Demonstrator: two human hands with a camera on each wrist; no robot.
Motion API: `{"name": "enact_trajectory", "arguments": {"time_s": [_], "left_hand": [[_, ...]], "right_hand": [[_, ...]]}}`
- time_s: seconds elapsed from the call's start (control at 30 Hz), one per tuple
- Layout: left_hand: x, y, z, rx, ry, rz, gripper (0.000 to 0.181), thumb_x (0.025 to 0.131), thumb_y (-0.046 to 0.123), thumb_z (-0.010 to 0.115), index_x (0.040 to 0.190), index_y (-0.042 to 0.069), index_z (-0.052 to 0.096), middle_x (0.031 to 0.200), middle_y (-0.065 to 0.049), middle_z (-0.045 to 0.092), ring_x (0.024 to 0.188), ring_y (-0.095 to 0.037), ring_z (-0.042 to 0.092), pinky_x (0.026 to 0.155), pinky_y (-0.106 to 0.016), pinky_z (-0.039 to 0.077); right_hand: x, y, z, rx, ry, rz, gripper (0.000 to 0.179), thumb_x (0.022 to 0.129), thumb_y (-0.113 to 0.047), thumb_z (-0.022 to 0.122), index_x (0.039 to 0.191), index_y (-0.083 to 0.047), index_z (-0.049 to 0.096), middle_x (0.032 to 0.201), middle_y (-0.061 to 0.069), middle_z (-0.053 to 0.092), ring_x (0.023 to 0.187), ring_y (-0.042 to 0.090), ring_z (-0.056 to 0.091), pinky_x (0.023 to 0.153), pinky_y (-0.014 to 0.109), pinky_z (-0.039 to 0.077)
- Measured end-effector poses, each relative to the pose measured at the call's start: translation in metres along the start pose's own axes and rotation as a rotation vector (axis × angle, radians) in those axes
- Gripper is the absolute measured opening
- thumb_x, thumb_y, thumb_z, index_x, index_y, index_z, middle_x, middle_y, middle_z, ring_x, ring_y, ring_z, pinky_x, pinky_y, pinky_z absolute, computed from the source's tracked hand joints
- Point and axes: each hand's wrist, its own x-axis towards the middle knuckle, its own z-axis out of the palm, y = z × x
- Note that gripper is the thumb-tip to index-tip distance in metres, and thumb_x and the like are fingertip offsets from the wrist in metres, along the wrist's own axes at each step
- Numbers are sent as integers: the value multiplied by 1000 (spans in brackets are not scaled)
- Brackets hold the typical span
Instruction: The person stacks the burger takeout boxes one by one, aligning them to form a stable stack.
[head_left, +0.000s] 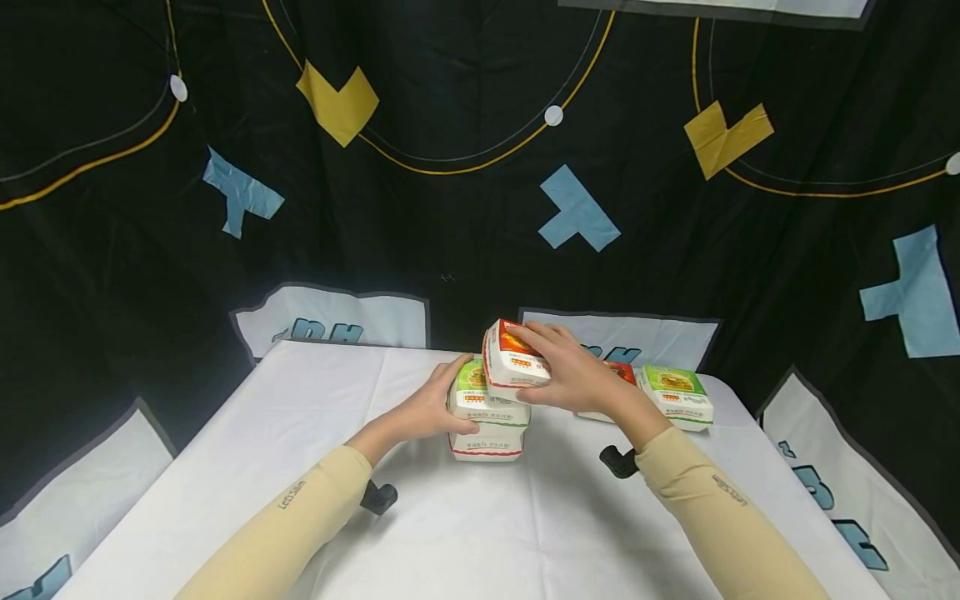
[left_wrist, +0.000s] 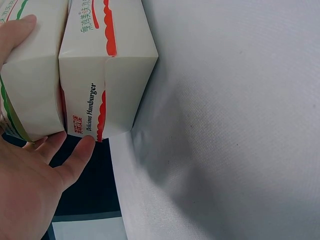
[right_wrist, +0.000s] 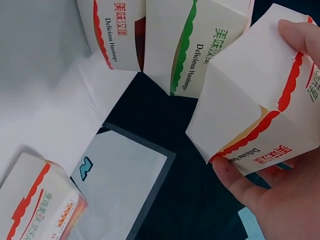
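Two paper hamburger boxes stand stacked on the white table: a red-edged box (head_left: 487,447) below and a green-topped box (head_left: 483,410) above it. My left hand (head_left: 422,408) grips the green-topped box from the left, thumb on its front; in the left wrist view a fingertip (left_wrist: 88,142) touches the lower box (left_wrist: 112,75). Over the stack, my right hand (head_left: 576,373) holds a red-topped hamburger box (head_left: 517,369) by its right side, thumb at the near face. That box is tilted in the right wrist view and overlaps the green box (right_wrist: 192,45); whether they touch I cannot tell.
Right of the stack lie another red-topped box (head_left: 624,372), partly hidden by my right forearm, and a green-topped box (head_left: 678,398). A black curtain (head_left: 465,250) hangs behind the white-covered table (head_left: 450,533). Black wrist mounts (head_left: 378,497) stick out below both wrists.
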Motion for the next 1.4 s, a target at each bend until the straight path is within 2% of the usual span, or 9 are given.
{"name": "enact_trajectory", "arguments": {"time_s": [0.17, 0.43, 0.83, 1.07, 1.4], "left_hand": [[1, 0, 0, -3, 2, 5, 117, 71, 34, 90, 161, 33, 15, 154, -4, 29, 131, -22, 40, 105, -45, 43], [0, -1, 1, -18, 0, 12, 116, 71, 34, 90, 159, 38, 16, 153, -3, 28, 133, -22, 38, 107, -46, 43], [-1, 0, 1, -20, -2, 8, 121, 71, 32, 90, 162, 33, 11, 151, -4, 30, 132, -21, 39, 109, -46, 42], [-1, -1, 0, -25, -5, 12, 122, 70, 33, 90, 162, 36, 10, 150, -4, 32, 131, -21, 40, 110, -46, 41], [-1, 0, 0, -29, 5, 27, 117, 70, 35, 91, 159, 36, 16, 147, -5, 34, 130, -21, 42, 109, -47, 42]], "right_hand": [[4, -4, -1, -15, -6, -17, 93, 82, -51, 78, 156, -48, 24, 164, -3, 27, 137, 23, 32, 87, 43, 56], [11, -10, 0, -42, -17, -20, 90, 82, -50, 78, 156, -47, 27, 165, -1, 26, 138, 25, 33, 87, 43, 57], [19, -19, 0, -99, -38, -25, 88, 82, -53, 75, 156, -46, 28, 165, 1, 27, 139, 26, 33, 86, 41, 57], [23, -22, 2, -132, -33, -39, 88, 82, -56, 75, 156, -43, 31, 165, 4, 29, 140, 28, 35, 89, 44, 57], [29, -26, 2, -154, -57, -35, 88, 81, -57, 75, 156, -40, 32, 165, 5, 29, 142, 31, 34, 92, 48, 56]]}}
